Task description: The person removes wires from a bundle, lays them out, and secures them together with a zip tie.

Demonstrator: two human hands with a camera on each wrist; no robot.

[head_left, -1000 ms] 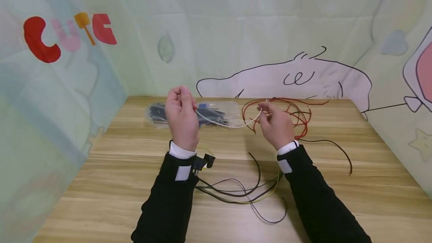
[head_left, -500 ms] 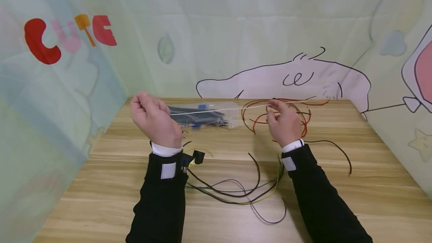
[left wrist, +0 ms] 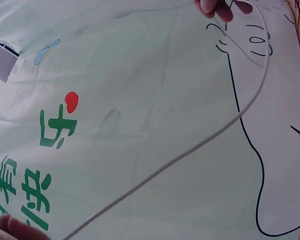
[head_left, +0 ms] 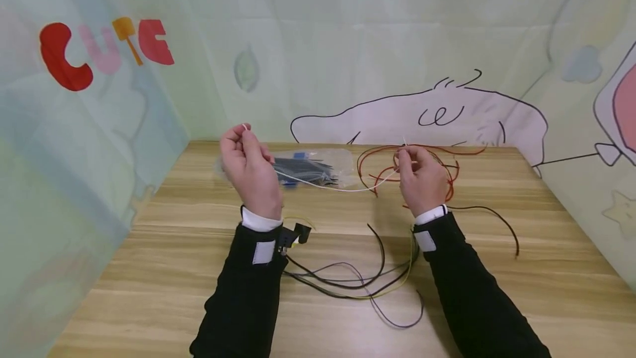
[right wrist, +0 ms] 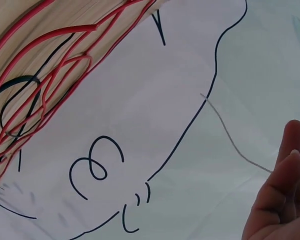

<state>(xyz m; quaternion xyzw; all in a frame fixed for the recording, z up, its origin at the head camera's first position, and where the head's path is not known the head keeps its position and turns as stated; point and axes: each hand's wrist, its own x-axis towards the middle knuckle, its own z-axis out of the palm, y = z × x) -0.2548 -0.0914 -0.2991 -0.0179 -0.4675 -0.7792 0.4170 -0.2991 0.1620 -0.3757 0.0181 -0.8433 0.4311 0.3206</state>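
A thin white wire (head_left: 343, 190) sags in a shallow curve between both hands, raised over the table. My left hand (head_left: 254, 178) pinches it near one end between thumb and fingers. At the other side, my right hand (head_left: 422, 181) pinches it too, with a short tip poking up above the fingers. In the left wrist view the white wire (left wrist: 165, 167) arcs from the left fingers (left wrist: 22, 231) at the lower corner to the right hand at the top. The right wrist view shows a loose length of wire (right wrist: 230, 137) beyond the right hand (right wrist: 285, 195).
A clear plastic bag (head_left: 343, 164) of thin dark strips lies at the back, partly behind the left hand. Tangled red wires (head_left: 382, 151) lie behind the right hand. Black, grey and yellow wires (head_left: 343, 286) lie between the forearms. A printed cloth (head_left: 348, 59) hangs behind the table.
My left hand swung left, drawing the white wire nearly straight, then came back partway right, so the wire sags again. My right hand shifted slightly right; its wire tip now points up.
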